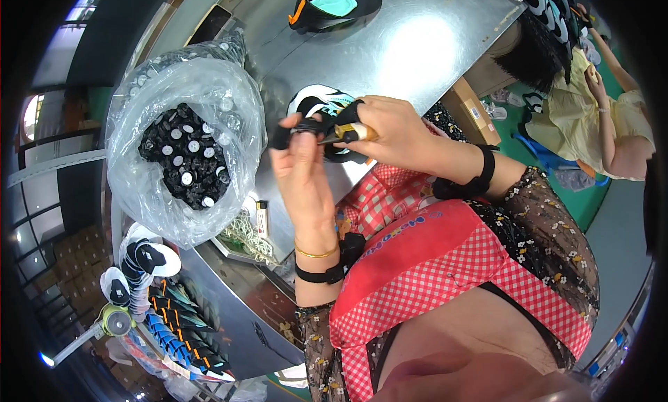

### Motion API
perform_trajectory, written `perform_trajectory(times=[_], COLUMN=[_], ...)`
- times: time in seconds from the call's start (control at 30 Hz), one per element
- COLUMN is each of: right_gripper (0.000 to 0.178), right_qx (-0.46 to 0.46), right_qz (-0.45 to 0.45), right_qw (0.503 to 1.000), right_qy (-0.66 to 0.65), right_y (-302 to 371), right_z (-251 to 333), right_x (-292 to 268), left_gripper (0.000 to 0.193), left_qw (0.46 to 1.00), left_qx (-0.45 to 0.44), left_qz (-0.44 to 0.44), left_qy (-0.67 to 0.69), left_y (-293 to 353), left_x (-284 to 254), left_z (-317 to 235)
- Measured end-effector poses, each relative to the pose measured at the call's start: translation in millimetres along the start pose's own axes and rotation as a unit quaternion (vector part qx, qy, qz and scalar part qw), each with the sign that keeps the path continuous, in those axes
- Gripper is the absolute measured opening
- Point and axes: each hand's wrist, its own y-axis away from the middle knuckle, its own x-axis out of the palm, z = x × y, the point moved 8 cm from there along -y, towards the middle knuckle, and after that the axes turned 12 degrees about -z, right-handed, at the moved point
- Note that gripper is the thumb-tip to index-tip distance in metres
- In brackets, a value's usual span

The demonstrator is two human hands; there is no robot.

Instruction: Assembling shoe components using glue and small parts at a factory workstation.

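Observation:
My left hand (303, 183) is closed at the fingertips around a small black part (311, 125), which is blurred and partly covered by the fingers. In my right hand (398, 129) is a yellow-handled tool (359, 131), its thin metal shaft pointing left at the black part. Both hands have black coverings on some fingers. Beneath and behind them lies a black, white and turquoise shoe upper (319, 96) on the metal table (275, 51), partly hidden by the hands.
An open clear plastic bag (240, 145) of small black parts with pale discs stands left. A lighter (261, 219) lies beside tangled pale cords (243, 238). Another shoe upper (341, 9) sits at the far edge. More uppers (184, 325) are stacked lower left. A person (584, 117) is at right.

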Motion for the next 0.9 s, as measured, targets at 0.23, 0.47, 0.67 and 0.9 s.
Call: perform_trajectory(times=[0.23, 0.47, 0.67, 0.9], right_gripper=[0.023, 0.019, 0.018, 0.018], right_qx=[-0.041, 0.216, -0.206, -0.210], right_qz=[-0.044, -0.017, 0.073, 0.072], right_qw=[0.998, 0.943, 0.975, 0.975], right_qy=[0.019, -0.251, 0.043, 0.029], right_y=[-1.2, -3.0, 11.1, 12.3], right_z=[-1.5, -62.1, -44.3, -48.4], right_x=[-7.8, -15.8, -3.9, -29.2], left_gripper=[0.061, 0.050, 0.044, 0.044], left_qw=[0.759, 0.944, 0.961, 0.978], left_qx=[0.390, 0.196, 0.164, 0.039], left_qz=[0.006, -0.048, 0.026, 0.110], left_qy=[-0.522, -0.262, -0.219, -0.172], left_y=[23.4, -16.5, -33.4, -37.0], left_x=[32.5, -16.9, -1.3, 24.6], left_z=[-34.7, -5.2, 45.5, 68.4])
